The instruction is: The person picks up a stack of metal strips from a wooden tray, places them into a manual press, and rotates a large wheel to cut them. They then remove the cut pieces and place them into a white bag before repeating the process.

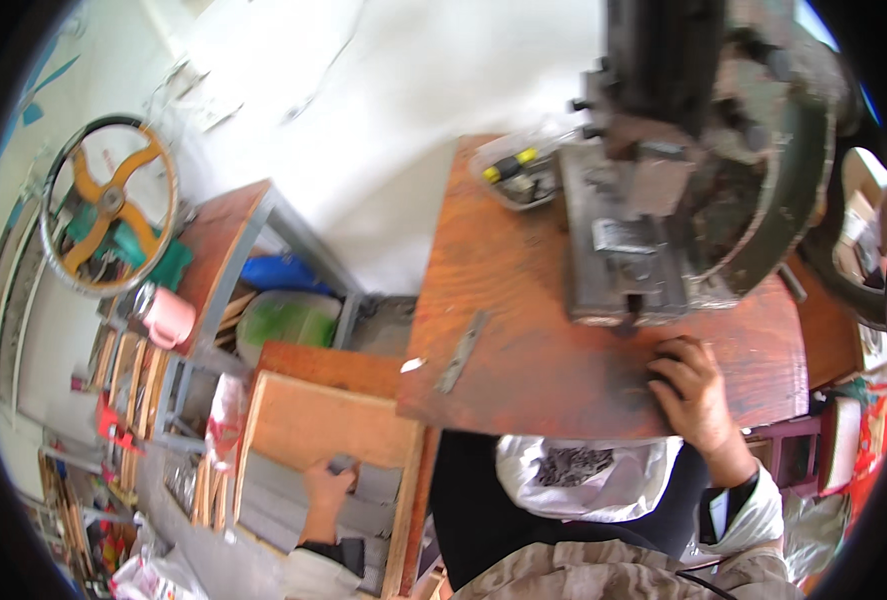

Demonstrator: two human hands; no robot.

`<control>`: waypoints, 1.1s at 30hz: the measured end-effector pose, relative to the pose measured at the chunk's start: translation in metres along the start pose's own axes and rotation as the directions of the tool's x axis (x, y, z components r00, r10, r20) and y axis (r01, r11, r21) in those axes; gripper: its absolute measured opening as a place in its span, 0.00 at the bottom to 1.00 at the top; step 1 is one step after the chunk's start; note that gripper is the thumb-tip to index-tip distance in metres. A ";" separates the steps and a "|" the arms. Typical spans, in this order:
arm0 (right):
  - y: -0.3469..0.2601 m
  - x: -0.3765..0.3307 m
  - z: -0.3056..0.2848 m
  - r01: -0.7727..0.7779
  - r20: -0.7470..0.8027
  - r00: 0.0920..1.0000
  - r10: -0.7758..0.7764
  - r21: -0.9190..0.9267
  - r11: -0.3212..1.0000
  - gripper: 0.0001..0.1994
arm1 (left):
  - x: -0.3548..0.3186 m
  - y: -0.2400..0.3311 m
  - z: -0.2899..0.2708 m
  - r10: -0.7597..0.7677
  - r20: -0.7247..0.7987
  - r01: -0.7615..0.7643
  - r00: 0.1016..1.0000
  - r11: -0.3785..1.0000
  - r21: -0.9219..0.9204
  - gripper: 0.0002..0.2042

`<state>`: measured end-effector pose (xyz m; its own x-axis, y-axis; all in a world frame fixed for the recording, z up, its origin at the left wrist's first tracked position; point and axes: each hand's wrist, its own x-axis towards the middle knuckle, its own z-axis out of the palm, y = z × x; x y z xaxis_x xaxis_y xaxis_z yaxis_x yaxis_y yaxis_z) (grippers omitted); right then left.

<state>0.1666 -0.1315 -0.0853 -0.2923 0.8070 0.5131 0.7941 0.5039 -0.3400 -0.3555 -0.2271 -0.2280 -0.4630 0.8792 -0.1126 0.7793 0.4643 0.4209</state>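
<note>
Down at the left, my left hand reaches into a shallow wooden tray that holds rows of grey pieces. A small dark grey piece is pinched between its fingertips. My right hand rests on the wooden tabletop by the front edge, fingers bent and apart, with nothing visible in it. Just beyond that hand stands a heavy metal press with a small bright plate on its bed. In my lap, a white bag holds many small dark bits.
A flat metal strip lies on the tabletop's left part. Behind it, a clear plastic box holds a yellow-and-black tool. A spoked handwheel and a pink flask are at the far left. Red bags sit at right.
</note>
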 end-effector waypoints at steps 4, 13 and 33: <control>0.003 0.000 0.003 0.063 -0.007 0.998 -0.063 0.004 0.998 0.12 | 0.014 0.050 -0.037 0.029 -0.033 -0.040 0.999 0.915 -0.401 0.15; 0.009 -0.007 0.000 0.073 -0.043 0.997 -0.071 0.040 0.997 0.12 | 0.004 0.415 -0.090 0.629 -0.069 -0.623 0.774 0.739 -0.255 0.18; 0.011 -0.011 -0.001 0.035 -0.084 0.996 -0.025 0.127 0.991 0.11 | 0.009 0.462 -0.018 0.706 -0.366 -0.794 0.607 0.520 -0.314 0.09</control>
<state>0.1795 -0.1353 -0.0938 -0.2662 0.7656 0.5856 0.7093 0.5670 -0.4188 -0.0067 -0.0067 -0.0186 0.1144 0.8219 0.5580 0.6405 -0.4904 0.5910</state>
